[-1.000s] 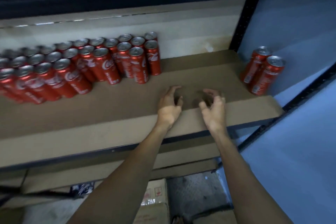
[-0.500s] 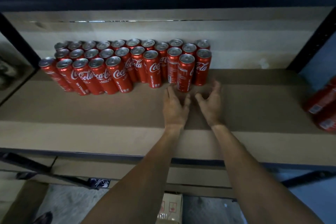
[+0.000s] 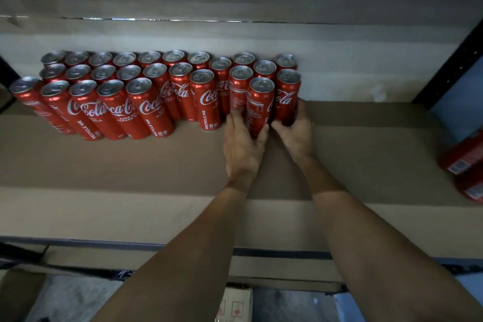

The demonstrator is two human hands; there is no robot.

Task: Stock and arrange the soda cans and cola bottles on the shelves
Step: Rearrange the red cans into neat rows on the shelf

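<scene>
Head view, at the stockroom shelf.

EDITOR: Which step is this?

PHOTOGRAPHER: Squaring up the right end of the block of soda cans. The left hand wraps the front can, with fingers up its left side and thumb on its right. The right hand cups the foot of the end can, fingers curled behind it. Both cans stand upright on the cardboard-lined shelf, touching their neighbours.

EDITOR: What does the next move call for?

PHOTOGRAPHER: By my reading, a short push toward the far side to seat the front can, which juts nearer than those beside it. The push should go low on the body, since these tall, slim cans would topple easily. The rows run roughly three deep and uneven. Two loose cans at the right edge of frame sit well apart from the block, so stocking looks only partway done. No cola bottles show.

EDITOR: Room to work?

PHOTOGRAPHER: Plenty. Open cardboard runs right from the end can to the black upright, and a broad band lies between the cans and the near lip. The back panel stops the far row. The lip is the only drop, and it is well apart from the cans.
</scene>
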